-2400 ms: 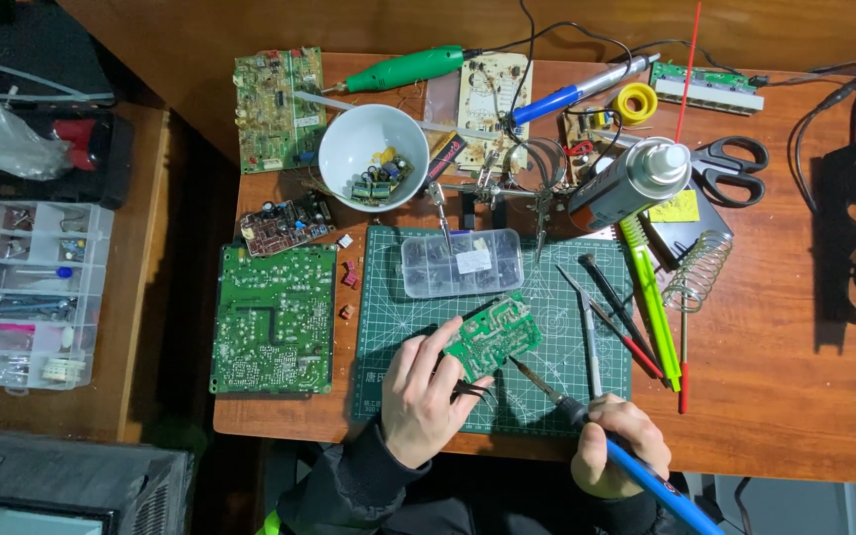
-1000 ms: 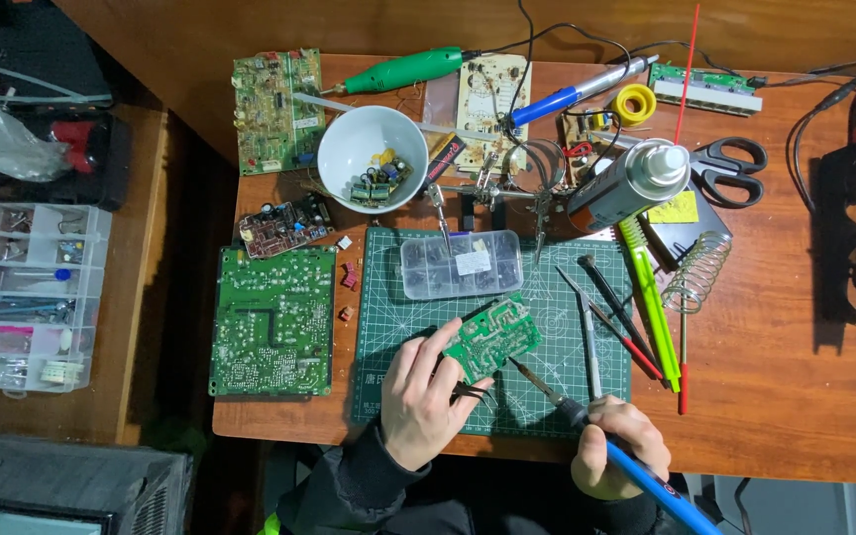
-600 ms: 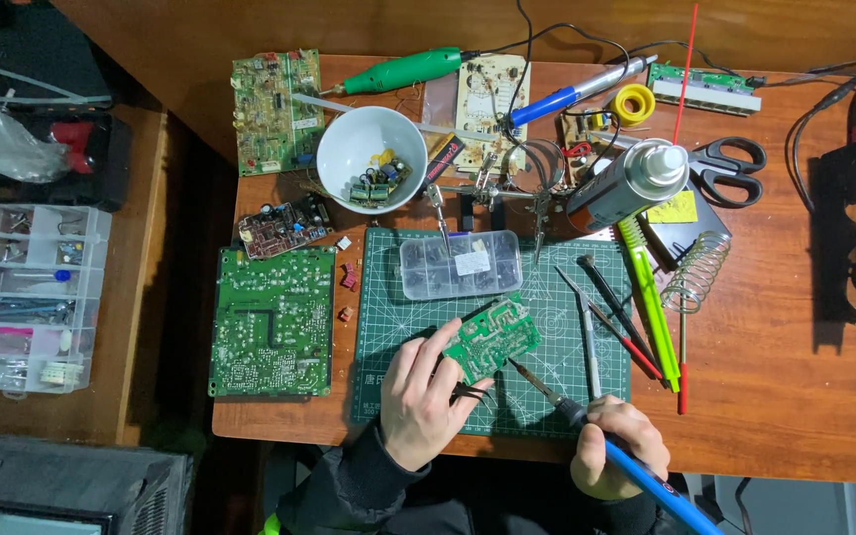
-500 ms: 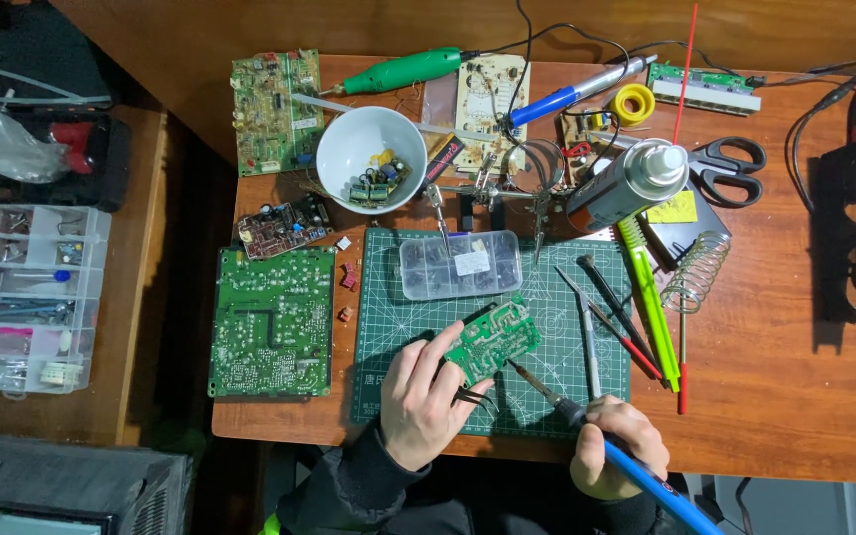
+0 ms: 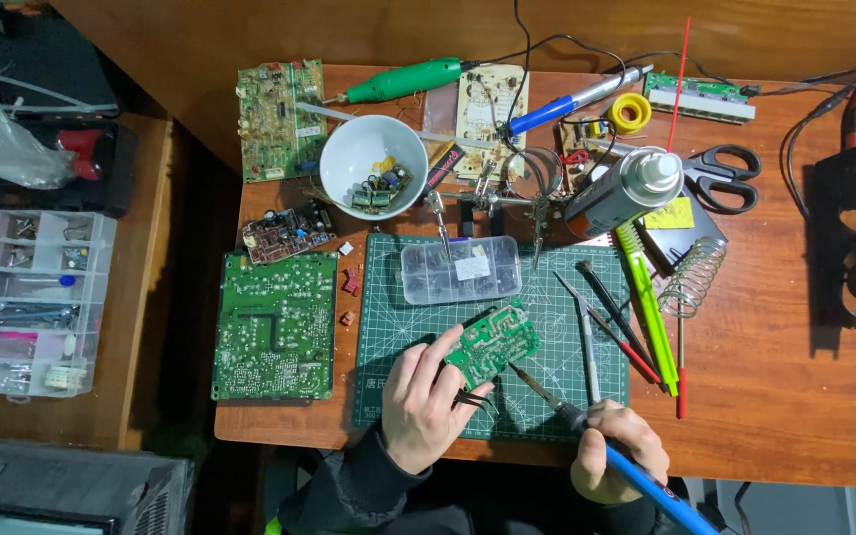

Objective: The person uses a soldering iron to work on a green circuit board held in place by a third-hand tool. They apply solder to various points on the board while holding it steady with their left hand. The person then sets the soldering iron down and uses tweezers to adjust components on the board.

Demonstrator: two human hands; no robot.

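Your right hand [image 5: 618,458] was closed around the blue handle of the soldering iron [image 5: 587,432], low at the near edge of the tabletop [image 5: 775,396], with the tip angled up and left toward the small green circuit board [image 5: 492,344]. The tip sat just beside the board's near edge; whether it actually touched a joint was too fine to tell. Your left hand [image 5: 426,396] was clamped on that board's left end, propping it tilted over the green cutting mat [image 5: 388,327], and it also pinched a pair of dark tweezers [image 5: 475,401] under the fingers.

To do this well, you probably needed the board braced firmly against the mat so it could not rock, and the iron held like a pen, with the heel of the hand resting. A brief, steady contact on one joint seemed safer than a long press.

Just right of the board lay a row of probes and pens [image 5: 626,317], well clear of the tip. Beyond the board sat a clear parts box [image 5: 460,270], then a white bowl [image 5: 373,166] of loose components, a spray can [image 5: 624,188] and black scissors [image 5: 727,176]. A larger green board [image 5: 274,325] lay to the left, off the mat.
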